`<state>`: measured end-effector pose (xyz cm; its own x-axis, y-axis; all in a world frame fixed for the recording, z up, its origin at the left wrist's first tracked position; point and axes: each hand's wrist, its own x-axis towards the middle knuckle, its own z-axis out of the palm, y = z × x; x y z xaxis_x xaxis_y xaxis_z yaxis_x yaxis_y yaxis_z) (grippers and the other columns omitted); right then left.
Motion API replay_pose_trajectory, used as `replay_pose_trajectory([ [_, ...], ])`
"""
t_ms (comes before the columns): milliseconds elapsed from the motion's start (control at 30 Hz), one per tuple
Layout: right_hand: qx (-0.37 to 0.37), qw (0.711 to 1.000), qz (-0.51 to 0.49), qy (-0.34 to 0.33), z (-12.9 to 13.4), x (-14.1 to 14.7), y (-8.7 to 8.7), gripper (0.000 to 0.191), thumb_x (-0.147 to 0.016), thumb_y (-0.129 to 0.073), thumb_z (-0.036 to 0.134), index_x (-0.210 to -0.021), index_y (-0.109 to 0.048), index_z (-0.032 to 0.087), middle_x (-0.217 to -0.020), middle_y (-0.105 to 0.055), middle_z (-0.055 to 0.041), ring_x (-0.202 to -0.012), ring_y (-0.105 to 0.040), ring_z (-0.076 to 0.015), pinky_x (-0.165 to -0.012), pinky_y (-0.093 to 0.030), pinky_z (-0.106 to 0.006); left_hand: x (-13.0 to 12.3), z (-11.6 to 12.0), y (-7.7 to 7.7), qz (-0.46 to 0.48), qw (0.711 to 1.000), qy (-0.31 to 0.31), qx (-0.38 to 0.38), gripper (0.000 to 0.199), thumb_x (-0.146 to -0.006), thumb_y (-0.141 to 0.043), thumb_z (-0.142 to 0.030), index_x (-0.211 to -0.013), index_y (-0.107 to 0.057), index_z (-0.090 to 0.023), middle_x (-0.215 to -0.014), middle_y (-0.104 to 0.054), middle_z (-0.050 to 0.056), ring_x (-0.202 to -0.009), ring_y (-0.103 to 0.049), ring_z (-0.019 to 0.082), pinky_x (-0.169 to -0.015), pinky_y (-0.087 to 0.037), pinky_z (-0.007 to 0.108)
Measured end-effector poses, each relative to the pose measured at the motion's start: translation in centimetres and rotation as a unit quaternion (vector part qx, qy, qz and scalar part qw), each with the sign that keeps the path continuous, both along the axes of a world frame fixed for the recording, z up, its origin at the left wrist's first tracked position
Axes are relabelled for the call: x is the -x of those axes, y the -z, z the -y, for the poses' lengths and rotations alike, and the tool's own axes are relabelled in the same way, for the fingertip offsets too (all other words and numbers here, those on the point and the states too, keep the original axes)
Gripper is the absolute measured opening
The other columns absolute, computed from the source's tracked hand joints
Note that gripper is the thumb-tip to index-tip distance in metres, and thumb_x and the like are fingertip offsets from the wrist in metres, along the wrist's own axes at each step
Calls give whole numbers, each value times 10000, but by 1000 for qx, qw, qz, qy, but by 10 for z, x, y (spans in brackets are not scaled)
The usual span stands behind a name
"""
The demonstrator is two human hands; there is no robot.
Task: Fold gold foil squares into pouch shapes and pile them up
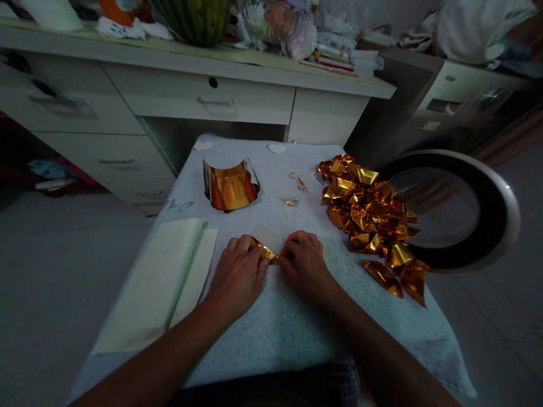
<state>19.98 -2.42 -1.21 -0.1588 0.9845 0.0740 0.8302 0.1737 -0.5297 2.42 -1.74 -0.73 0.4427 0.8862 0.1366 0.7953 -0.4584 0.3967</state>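
Observation:
Both my hands are at the middle of a cloth-covered table (pixel 271 339), on a small piece of gold foil paper (pixel 267 252). My left hand (pixel 241 265) presses its left end with closed fingers. At the foil's right end, the fingers of my right hand (pixel 303 260) are pinched together. Behind the foil a pale paper corner (pixel 265 234) shows; the rest is hidden by my hands. A curved stack of gold foil sheets (pixel 231 186) lies farther back to the left. To the right is a heap of folded gold foil pieces (pixel 365 209).
White paper sheets (pixel 148 277) lie at the table's left. Small gold scraps (pixel 292 202) rest behind my hands. A drawer desk (pixel 212 85) with a watermelon (pixel 197 20) stands at the back. A washing machine's open round door (pixel 509 215) is close on the right.

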Motion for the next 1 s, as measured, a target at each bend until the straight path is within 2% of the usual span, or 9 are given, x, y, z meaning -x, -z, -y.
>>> replay_pose_trajectory([
  [467, 6, 1000, -8, 25, -2, 2, 2, 66, -791, -685, 229, -746, -654, 192, -980, -578, -44, -996, -471, -230, -880, -349, -384, -3, -1, 3, 10, 999, -36, 11, 100, -848, -557, -180, -767, -614, -188, -944, -548, 85, -911, -490, 255, -824, -457, 420],
  [667, 2, 1000, 10, 19, 0, 2, 1, 53, -802, -658, 219, -787, -613, 196, -988, -564, -47, -1001, -466, -237, -875, -360, -390, -3, 0, 2, 15, 999, -48, 14, 45, -836, -557, -164, -826, -592, -190, -932, -555, 73, -888, -481, 246, -799, -431, 408],
  [800, -10, 1000, 21, 13, 3, 3, 1, 54, -824, -620, 201, -866, -587, 206, -992, -559, -49, -1008, -463, -243, -881, -370, -399, -2, 0, 3, 46, 997, -45, 30, 144, -845, -549, -149, -940, -626, -225, -968, -577, 51, -933, -482, 251, -783, -399, 405],
  [1000, -18, 998, 61, 8, 5, 6, -1, 83, -855, -568, 200, -938, -561, 206, -1030, -547, -70, -1026, -454, -257, -901, -375, -418, 2, -3, 6, 65, 997, -21, 40, 234, -857, -560, -146, -959, -710, -294, -973, -600, 31, -967, -491, 246, -811, -372, 417],
])
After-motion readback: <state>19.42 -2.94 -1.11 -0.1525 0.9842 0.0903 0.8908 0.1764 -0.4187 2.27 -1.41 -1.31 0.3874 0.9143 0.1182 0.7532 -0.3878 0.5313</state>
